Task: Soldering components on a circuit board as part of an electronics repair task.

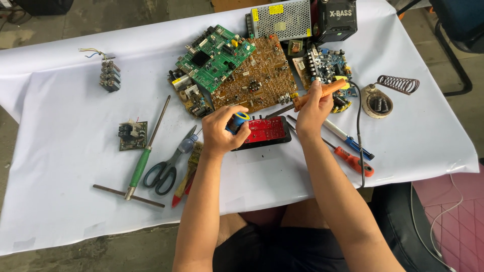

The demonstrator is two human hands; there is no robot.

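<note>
soldering bench, head view, one moment

surface draped in white cloth. going left to right: small grey terminal block with loose wires at far left; small dark green module below it; t-handle driver with green grip; grey-handled scissors; brush with red-yellow handle just beside the scissors.

left hand: fingers closed around a small blue-and-yellow spool, held at the left end of the red board in a black frame. the red board lies flat at centre, near the front edge, just below the large brown board.

right hand: fingers closed on the orange handle of the soldering iron, shaft angled down-left toward the top edge of the red board. tip contact with the board cannot be told.

progress, as a judgement: iron and spool both brought to the red board, so the joint looks in hand, not finished; no fresh joint is visible at this size.

count: boards in the upper pile, four seen clearly (green, brown, blue, one partly hidden under the green at left), plus a small piece between brown and blue; screwdrivers right of the red board, two (blue handle, red handle); one perforated metal power supply; one black speaker box; one coil iron stand; scissors one; brush one.
</note>
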